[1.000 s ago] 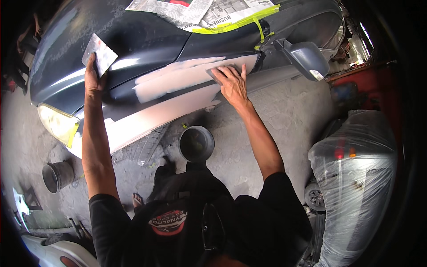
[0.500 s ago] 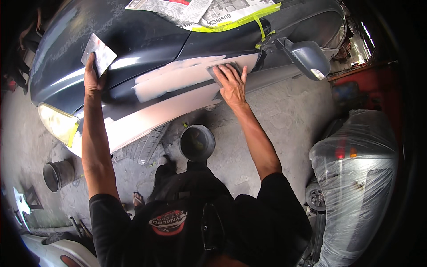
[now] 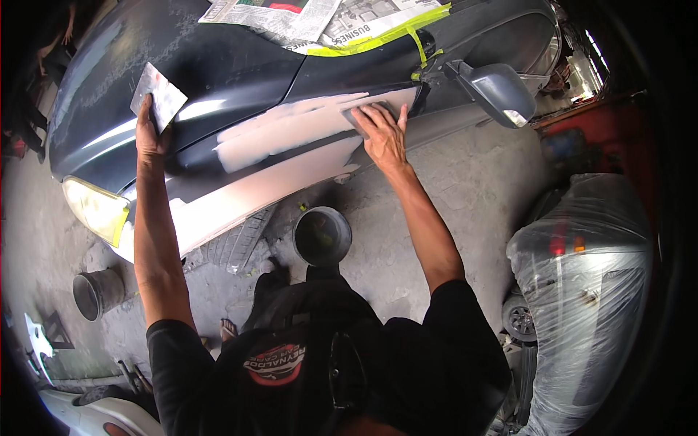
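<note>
My left hand (image 3: 150,134) grips a flat, pale square plate (image 3: 161,96) with pinkish smears, held up over the dark car's hood (image 3: 211,76). Farther right, my right hand (image 3: 385,138) presses a thin grey flat piece (image 3: 354,118) against the car's front fender; whether it is a spreader or a sanding sheet I cannot tell. Under and beside it lies a band of pinkish filler (image 3: 269,136). A second pale patch (image 3: 254,183) runs lower along the fender, above the wheel. The underside of the grey piece is hidden.
Newspaper (image 3: 291,20) edged with yellow-green tape (image 3: 378,41) covers the windshield area. The side mirror (image 3: 498,94) juts out at right. Buckets stand by the tire (image 3: 322,236) and at left (image 3: 98,293). A plastic-wrapped vehicle (image 3: 582,291) is at right. Another person (image 3: 54,62) is at far left.
My right hand and the grey piece have slid slightly right along the filler. The left hand still holds the plate in nearly the same spot. The view has shifted a little.
</note>
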A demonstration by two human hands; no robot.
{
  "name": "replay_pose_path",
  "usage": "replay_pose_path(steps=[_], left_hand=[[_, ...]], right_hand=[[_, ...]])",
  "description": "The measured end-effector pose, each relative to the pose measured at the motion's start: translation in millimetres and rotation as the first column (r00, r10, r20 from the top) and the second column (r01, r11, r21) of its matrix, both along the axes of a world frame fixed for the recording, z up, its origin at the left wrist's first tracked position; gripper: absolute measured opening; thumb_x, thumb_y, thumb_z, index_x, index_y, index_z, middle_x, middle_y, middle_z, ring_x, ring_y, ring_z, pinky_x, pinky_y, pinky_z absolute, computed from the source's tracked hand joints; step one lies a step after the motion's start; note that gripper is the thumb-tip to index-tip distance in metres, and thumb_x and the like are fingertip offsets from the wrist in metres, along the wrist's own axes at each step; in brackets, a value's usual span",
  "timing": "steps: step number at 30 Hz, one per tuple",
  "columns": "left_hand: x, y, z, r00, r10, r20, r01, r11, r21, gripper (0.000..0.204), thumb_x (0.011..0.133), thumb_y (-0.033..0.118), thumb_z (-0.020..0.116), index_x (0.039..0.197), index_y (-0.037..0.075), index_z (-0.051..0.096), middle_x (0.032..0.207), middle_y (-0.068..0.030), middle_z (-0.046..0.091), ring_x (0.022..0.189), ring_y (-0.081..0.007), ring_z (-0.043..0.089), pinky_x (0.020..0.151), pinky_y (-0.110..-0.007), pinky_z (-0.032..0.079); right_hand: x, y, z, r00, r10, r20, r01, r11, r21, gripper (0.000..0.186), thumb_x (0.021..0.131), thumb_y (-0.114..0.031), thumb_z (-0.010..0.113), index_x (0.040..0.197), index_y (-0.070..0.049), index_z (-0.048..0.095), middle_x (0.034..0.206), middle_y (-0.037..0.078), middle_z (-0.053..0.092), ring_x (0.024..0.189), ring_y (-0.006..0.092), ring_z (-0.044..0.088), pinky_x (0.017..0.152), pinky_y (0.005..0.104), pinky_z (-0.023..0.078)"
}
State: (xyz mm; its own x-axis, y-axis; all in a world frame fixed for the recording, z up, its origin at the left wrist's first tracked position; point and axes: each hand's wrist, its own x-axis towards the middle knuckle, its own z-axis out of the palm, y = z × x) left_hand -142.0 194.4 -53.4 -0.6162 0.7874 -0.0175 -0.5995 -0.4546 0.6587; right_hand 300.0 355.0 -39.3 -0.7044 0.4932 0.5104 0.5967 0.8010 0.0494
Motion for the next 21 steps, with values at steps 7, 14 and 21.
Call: replay_pose_path(steps=[7, 14, 21], left_hand=[[2.6, 0.5, 2.7, 1.000, 0.011, 0.021, -0.011, 1.000, 0.015, 0.035, 0.086, 0.024, 0.060, 0.113, 0.003, 0.053, 0.105, -0.0066, 0.063, 0.095, -0.0191, 0.062, 0.086, -0.032, 0.049], [-0.2, 0.1, -3.7, 1.000, 0.005, 0.013, -0.006, 1.000, 0.031, 0.035, 0.087, 0.023, 0.060, 0.114, 0.003, 0.053, 0.105, -0.0069, 0.063, 0.095, -0.0192, 0.061, 0.087, -0.032, 0.049], [2.6, 1.7, 1.6, 1.000, 0.004, 0.022, -0.005, 0.999, 0.032, 0.037, 0.086, 0.024, 0.060, 0.115, 0.003, 0.053, 0.106, -0.0074, 0.063, 0.097, -0.0193, 0.061, 0.087, -0.031, 0.048]], right_hand=[[-3.2, 4.9, -1.8, 0.995, -0.022, -0.099, 0.018, 0.999, -0.043, 0.064, 0.066, 0.007, 0.058, 0.124, -0.021, 0.054, 0.122, 0.003, 0.052, 0.118, 0.0240, 0.046, 0.102, 0.0655, 0.013], [11.4, 6.2, -7.1, 1.000, -0.007, 0.003, 0.007, 0.999, -0.041, 0.066, 0.062, 0.007, 0.062, 0.122, -0.020, 0.056, 0.120, 0.001, 0.052, 0.117, 0.0227, 0.047, 0.103, 0.0657, 0.011], [-1.7, 19.2, 19.8, 0.999, -0.047, -0.024, 0.045, 0.998, -0.048, 0.058, 0.066, 0.005, 0.062, 0.118, -0.021, 0.058, 0.112, 0.001, 0.056, 0.110, 0.0219, 0.051, 0.103, 0.0651, 0.012]])
